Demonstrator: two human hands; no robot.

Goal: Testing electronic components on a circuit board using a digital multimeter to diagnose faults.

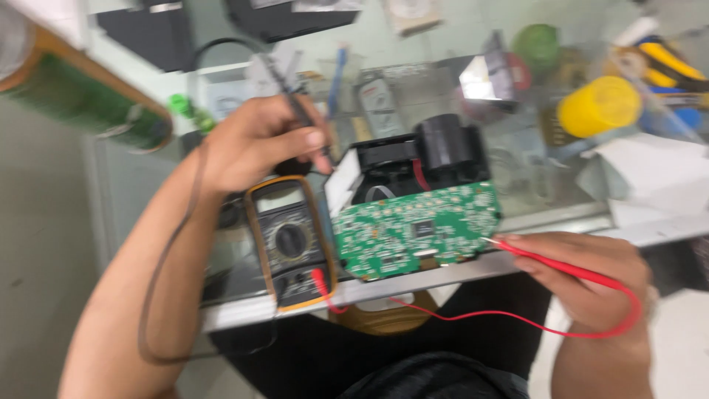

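On the glass surface (pixel 546 222) I see the green circuit board (pixel 417 230) beside the yellow multimeter (pixel 289 240), my left hand (pixel 258 140) pinching the black probe (pixel 299 111) and my right hand (pixel 591 277) gripping the red probe (pixel 546 262) (tip at the board's edge), so I judge probing is under way and calls for steady contact.

Green circuit board (pixel 415 230), red probe (pixel 569 272)

Head-worn view, close, steeply downward

Left hand (pixel 258 144) gripping black probe (pixel 295 103), right hand (pixel 591 277) pressing red probe (pixel 561 267) to green circuit board (pixel 413 233)
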